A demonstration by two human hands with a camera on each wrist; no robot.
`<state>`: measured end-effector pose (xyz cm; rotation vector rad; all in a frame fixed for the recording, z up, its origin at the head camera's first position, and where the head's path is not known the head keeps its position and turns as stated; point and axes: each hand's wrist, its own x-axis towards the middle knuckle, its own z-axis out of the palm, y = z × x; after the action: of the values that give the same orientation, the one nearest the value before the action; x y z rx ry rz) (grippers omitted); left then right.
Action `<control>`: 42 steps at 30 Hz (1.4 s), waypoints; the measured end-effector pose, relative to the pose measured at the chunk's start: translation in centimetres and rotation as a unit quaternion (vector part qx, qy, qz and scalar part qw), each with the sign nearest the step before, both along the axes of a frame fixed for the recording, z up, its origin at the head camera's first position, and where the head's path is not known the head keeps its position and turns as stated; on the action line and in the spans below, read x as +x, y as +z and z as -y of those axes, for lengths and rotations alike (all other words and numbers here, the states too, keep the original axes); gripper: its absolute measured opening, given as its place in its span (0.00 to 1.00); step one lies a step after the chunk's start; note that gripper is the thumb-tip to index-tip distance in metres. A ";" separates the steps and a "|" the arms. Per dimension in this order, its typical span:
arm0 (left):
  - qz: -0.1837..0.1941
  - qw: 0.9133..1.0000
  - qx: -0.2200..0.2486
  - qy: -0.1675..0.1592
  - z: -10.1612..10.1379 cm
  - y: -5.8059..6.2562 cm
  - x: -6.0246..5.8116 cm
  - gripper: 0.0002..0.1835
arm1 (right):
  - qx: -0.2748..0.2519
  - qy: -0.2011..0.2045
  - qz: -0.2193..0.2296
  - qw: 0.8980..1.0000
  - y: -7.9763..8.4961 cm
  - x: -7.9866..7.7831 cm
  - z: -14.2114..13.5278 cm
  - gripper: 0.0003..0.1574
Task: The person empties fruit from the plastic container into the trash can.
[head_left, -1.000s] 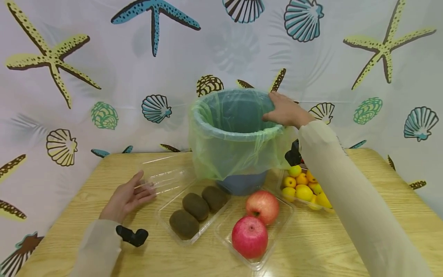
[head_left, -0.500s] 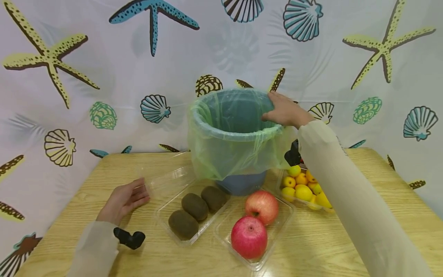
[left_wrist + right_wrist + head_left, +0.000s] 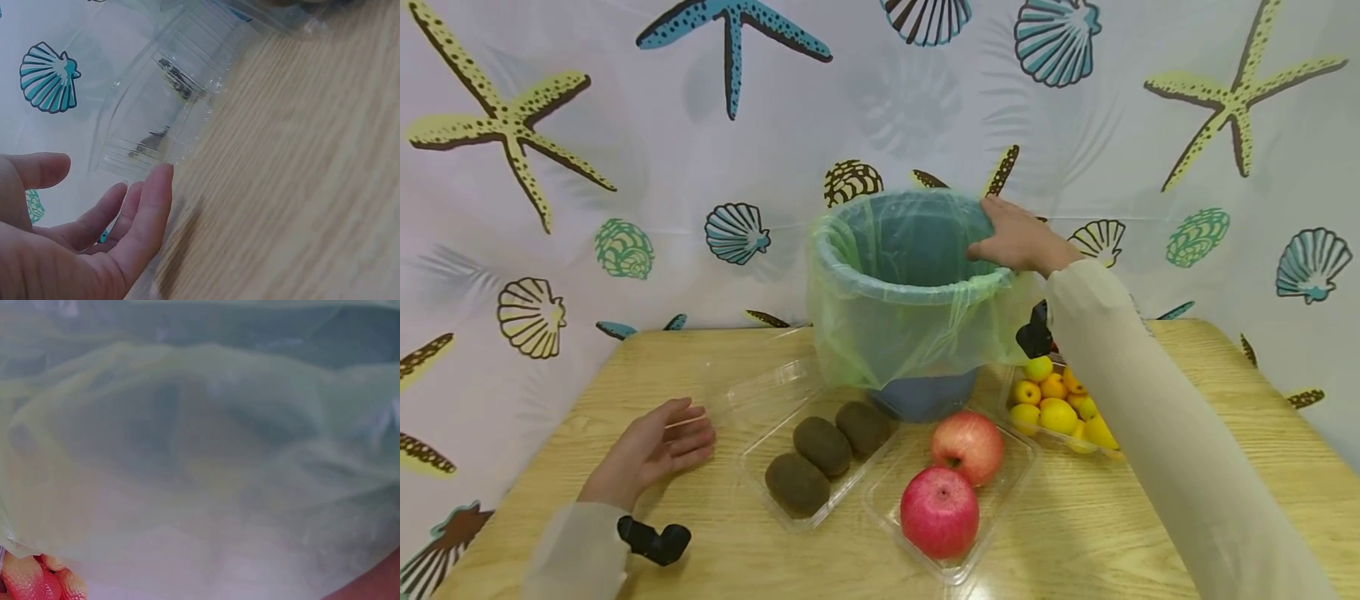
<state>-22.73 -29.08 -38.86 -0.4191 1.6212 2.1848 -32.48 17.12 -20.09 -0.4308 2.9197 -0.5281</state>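
Observation:
My left hand (image 3: 658, 450) is just above the table at left, fingers loosely bent and palm turned inward, holding nothing. Just beyond its fingertips a clear plastic container (image 3: 775, 383), hard to make out, lies by the bin. At the back centre stands a blue trash bin (image 3: 925, 398) with a thin green trash bag (image 3: 917, 333) folded over its rim. My right hand (image 3: 1018, 239) holds the bin's right rim, thumb reaching inside; some fingers are hidden. In the right wrist view the bag (image 3: 187, 475) fills most of the picture.
Three kiwis (image 3: 825, 447) sit in a clear tray left of centre. Two apples (image 3: 942, 512) share another tray (image 3: 953, 573). Several small yellow and orange fruits (image 3: 1057, 417) lie in a tray at right, partly behind the right sleeve (image 3: 1150, 417). A patterned curtain (image 3: 880, 108) hangs behind.
My left hand has let go of the clear container and drawn back left and toward me. The container has sunk lower beside the bin. My right hand keeps its place.

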 end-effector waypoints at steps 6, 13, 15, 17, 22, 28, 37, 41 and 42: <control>0.001 1.000 0.005 -0.008 0.1 0.3 1.1 0.15 | -0.002 -0.001 0.001 1.000 0.1 0.0 -0.1 0.51; 0.006 1.000 0.008 -0.019 -0.7 0.3 2.5 0.15 | -0.006 -0.001 0.003 1.000 0.1 0.0 0.1 0.51; 0.006 1.000 0.008 -0.029 -1.0 0.2 3.0 0.14 | -0.007 -0.002 0.003 1.000 0.0 0.0 0.1 0.51; 0.012 0.999 0.003 -0.037 -1.4 0.1 3.5 0.15 | -0.007 -0.002 0.003 1.000 0.0 0.0 0.1 0.51; 0.026 0.998 -0.009 -0.060 -2.2 -0.1 5.0 0.18 | -0.008 0.002 0.003 1.000 0.0 0.0 0.2 0.51; 0.020 0.995 -0.011 -0.100 -3.6 -0.3 6.4 0.18 | -0.004 0.006 -0.002 1.000 0.0 0.0 0.0 0.51; 0.010 0.988 -0.001 -0.156 -5.7 -0.5 8.0 0.16 | -0.015 0.006 0.003 1.000 -0.2 0.0 0.2 0.51; 0.005 0.987 0.010 -0.163 -6.6 -0.4 8.5 0.15 | -0.011 0.006 -0.001 1.000 -0.2 0.0 0.1 0.51; 0.005 0.987 0.014 -0.163 -6.8 -0.3 8.6 0.15 | -0.010 0.007 -0.003 1.000 -0.2 -0.1 0.1 0.51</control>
<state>-14.15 -22.25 -39.21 -0.1428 1.5284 1.9541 -32.55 16.99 -20.31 -0.4558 2.9178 -0.5547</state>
